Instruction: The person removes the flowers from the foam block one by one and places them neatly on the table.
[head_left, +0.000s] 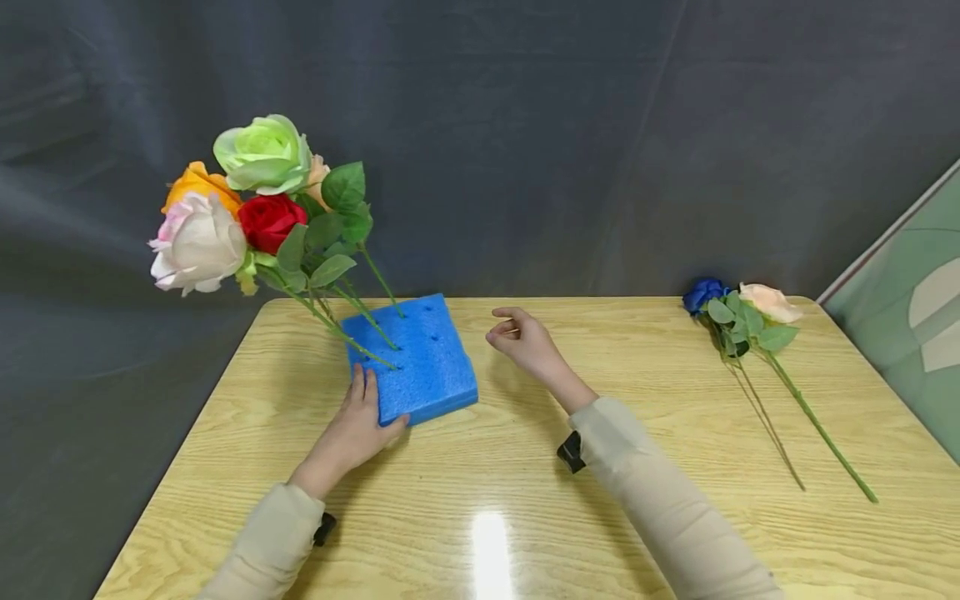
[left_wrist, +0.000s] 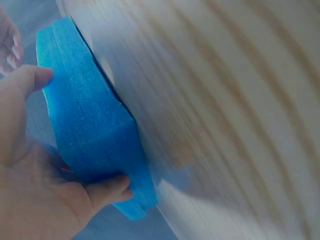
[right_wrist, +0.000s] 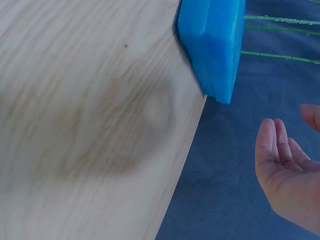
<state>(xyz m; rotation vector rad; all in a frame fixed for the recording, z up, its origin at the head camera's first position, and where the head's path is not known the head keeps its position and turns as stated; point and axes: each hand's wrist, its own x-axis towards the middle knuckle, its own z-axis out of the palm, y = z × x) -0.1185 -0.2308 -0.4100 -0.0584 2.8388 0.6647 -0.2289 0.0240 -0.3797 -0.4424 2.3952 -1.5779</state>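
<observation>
My left hand (head_left: 356,425) grips the near left corner of a blue foam block (head_left: 431,375), thumb at the front edge and fingers along the left side. Several artificial roses stand in the block, tilted to the left: a green rose (head_left: 266,154), an orange rose (head_left: 198,183), a pale pink-white rose (head_left: 198,246), a red rose (head_left: 270,222) and a partly hidden peach rose (head_left: 318,177). To the right of the block my right hand (head_left: 528,343) hovers with loosely bent fingers, holding nothing. The right wrist view shows its palm (right_wrist: 290,175) apart from the foam.
On the right of the wooden table (head_left: 480,467) lie a blue rose (head_left: 703,295) and a pale peach rose (head_left: 770,303), stems pointing toward the near right. A dark curtain (head_left: 525,150) hangs behind the table. A green panel (head_left: 915,308) leans at the far right.
</observation>
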